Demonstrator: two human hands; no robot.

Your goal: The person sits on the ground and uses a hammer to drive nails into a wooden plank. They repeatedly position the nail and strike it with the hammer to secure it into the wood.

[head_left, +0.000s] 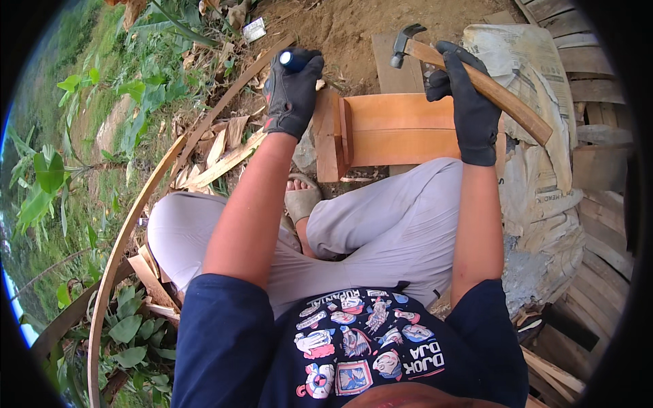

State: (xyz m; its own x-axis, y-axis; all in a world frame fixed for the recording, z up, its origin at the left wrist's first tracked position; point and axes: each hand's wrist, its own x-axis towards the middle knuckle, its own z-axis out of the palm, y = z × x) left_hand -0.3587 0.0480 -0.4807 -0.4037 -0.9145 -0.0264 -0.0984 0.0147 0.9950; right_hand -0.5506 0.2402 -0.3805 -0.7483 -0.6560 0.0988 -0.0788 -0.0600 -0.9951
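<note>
My left hand point(294, 95), in a black glove, is closed around a dark blue cylinder point(294, 61) with a pale round end facing up. The rest of that tool is hidden by the glove, so its kind is unclear. It is above the left end of a reddish-brown wooden piece point(401, 129), which has a long flat board and an upright end board point(329, 136). My right hand point(474, 109), also black-gloved, grips a claw hammer point(507, 102) midway along its wooden handle. The hammer's metal head points up and left, over the far side of the wooden piece.
A plank point(398, 64) lies on bare soil point(326, 27) beyond the wooden piece. Pale sacks point(534, 75) and stacked boards point(592, 88) stand at the right. Wood offcuts point(221, 156), a long curved strip point(129, 251) and green plants point(51, 177) fill the left. My legs are folded close by.
</note>
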